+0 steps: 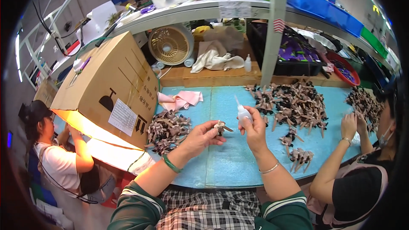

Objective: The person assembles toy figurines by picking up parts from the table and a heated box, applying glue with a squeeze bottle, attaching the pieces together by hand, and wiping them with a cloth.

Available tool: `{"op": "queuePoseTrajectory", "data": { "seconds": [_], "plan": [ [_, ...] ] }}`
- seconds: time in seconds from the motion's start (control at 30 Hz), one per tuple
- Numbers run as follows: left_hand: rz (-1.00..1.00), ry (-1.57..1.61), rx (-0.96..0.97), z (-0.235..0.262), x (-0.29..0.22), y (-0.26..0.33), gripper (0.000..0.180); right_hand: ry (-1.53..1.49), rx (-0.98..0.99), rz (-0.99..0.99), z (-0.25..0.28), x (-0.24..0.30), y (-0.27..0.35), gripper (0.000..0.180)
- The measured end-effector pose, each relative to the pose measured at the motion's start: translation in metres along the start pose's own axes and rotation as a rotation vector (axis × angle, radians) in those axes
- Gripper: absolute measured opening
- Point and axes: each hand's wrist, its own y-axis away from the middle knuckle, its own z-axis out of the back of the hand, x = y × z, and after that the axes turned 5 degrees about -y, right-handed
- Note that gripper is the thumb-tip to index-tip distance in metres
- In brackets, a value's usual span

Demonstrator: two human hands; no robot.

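In front of me, my left hand (203, 138) is closed on a small figurine (220, 127) in brown, white and black, pinched between thumb and fingers. My right hand (254, 130) grips a small white squeeze bottle (244, 114) with a thin needle-like nozzle pointing up and left. The two hands are a little apart over the blue table mat (226, 162). A heap of similar figurines (168, 130) lies left of my left hand. Beyond my right hand spreads a larger pile of figurines (298, 104), with a small cluster (301, 157) nearer me.
A big cardboard box (115, 85), lit inside, stands at the left. Behind the mat are a pink cloth (181, 100), a fan (170, 46), another squeeze bottle (248, 63) and a shelf post (275, 30). People sit on both sides; the right one's hands (355, 123) are near another pile.
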Motion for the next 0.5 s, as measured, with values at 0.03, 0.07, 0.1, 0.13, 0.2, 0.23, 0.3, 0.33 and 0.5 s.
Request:
{"op": "queuePoseTrajectory", "data": {
  "seconds": [0.03, 0.07, 0.1, 0.13, 0.2, 0.23, 0.3, 0.33, 0.5],
  "plan": [
    [0.000, 0.008, -0.011, -0.003, -0.003, 0.004, 0.043, 0.000, 0.009, -0.010, -0.003, 0.002, 0.002, 0.031],
    [0.003, 0.075, -0.018, -0.007, -0.005, 0.008, 0.043, 0.015, 0.015, -0.029, -0.006, 0.003, 0.008, 0.030],
    [0.006, 0.141, -0.024, -0.010, -0.008, 0.013, 0.044, 0.031, 0.019, -0.048, -0.009, 0.005, 0.012, 0.028],
    [0.013, 0.185, -0.018, -0.010, -0.012, 0.014, 0.043, 0.012, 0.023, -0.113, -0.012, 0.013, 0.014, 0.026],
    [0.002, 0.194, -0.020, -0.004, -0.012, 0.016, 0.042, 0.054, 0.040, -0.070, -0.013, 0.012, 0.017, 0.027],
    [-0.019, 0.192, -0.023, 0.000, -0.012, 0.016, 0.041, 0.090, 0.061, -0.013, -0.014, 0.012, 0.018, 0.027],
    [-0.020, 0.255, -0.029, 0.003, -0.011, 0.016, 0.042, 0.055, 0.050, -0.051, -0.019, 0.019, 0.020, 0.029],
    [-0.028, 0.309, -0.030, 0.004, -0.010, 0.016, 0.042, 0.042, 0.020, -0.049, -0.020, 0.021, 0.021, 0.030],
    [-0.016, 0.313, -0.070, 0.017, 0.000, 0.015, 0.036, 0.070, -0.039, -0.016, -0.018, 0.018, 0.023, 0.030]
  ]
}}
